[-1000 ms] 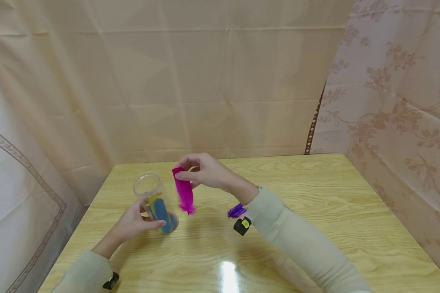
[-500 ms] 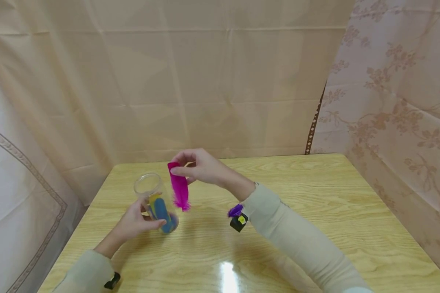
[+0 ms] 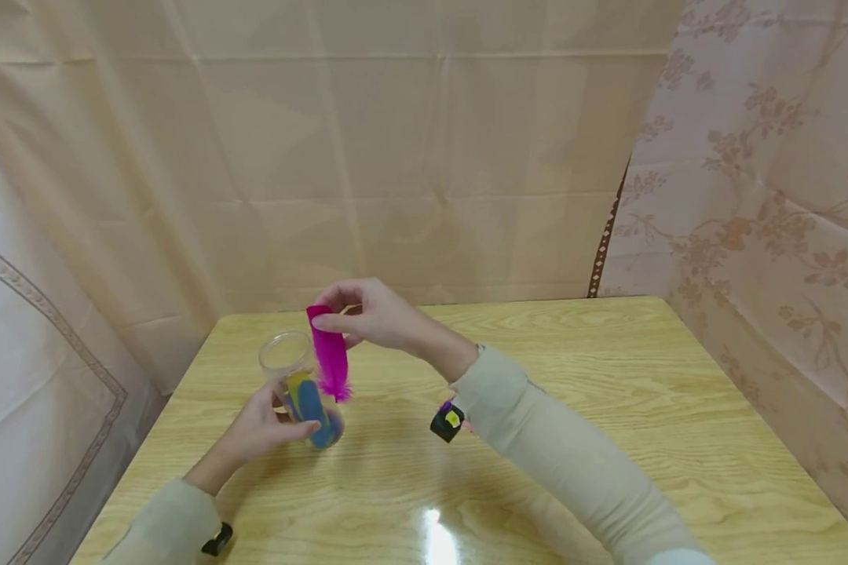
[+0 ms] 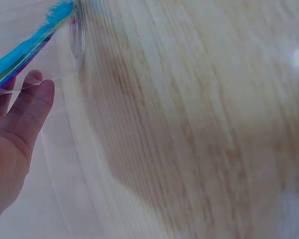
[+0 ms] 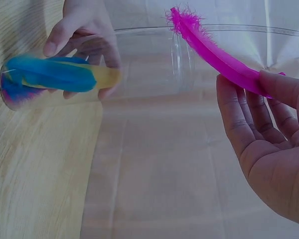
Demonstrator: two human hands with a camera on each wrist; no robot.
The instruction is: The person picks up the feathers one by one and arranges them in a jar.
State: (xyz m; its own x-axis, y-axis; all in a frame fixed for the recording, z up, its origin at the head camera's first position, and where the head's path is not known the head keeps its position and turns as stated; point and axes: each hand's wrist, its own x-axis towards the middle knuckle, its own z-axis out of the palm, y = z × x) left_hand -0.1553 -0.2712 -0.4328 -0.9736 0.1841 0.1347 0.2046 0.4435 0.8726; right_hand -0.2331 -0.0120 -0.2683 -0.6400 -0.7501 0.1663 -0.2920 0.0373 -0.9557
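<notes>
My left hand (image 3: pixel 257 428) grips a clear cylindrical jar (image 5: pixel 149 69), which leans on the table with its open rim up. Inside lie a blue feather (image 5: pixel 55 74) and a yellow feather (image 5: pixel 108 78), with some pink near the base. Thumb and fingers of my right hand (image 3: pixel 378 318) pinch one end of a magenta feather (image 3: pixel 330 353). Its fluffy end hangs down just right of the jar's rim, outside the jar. In the right wrist view that fluffy end (image 5: pixel 182 22) shows close to the mouth. The left wrist view catches only part of my left hand (image 4: pixel 20 129).
A purple feather (image 3: pixel 446 405) lies on the wooden table (image 3: pixel 572 377), mostly hidden behind the right wrist's black camera (image 3: pixel 447 422). A small pink bit (image 3: pixel 468 428) peeks out beside it. Beige curtains (image 3: pixel 396 157) hang behind the table and at both sides.
My right hand has moved left and slightly up with the magenta feather, closer to the jar's rim. The right sleeve now covers more of the purple feather. The left hand and jar stay put.
</notes>
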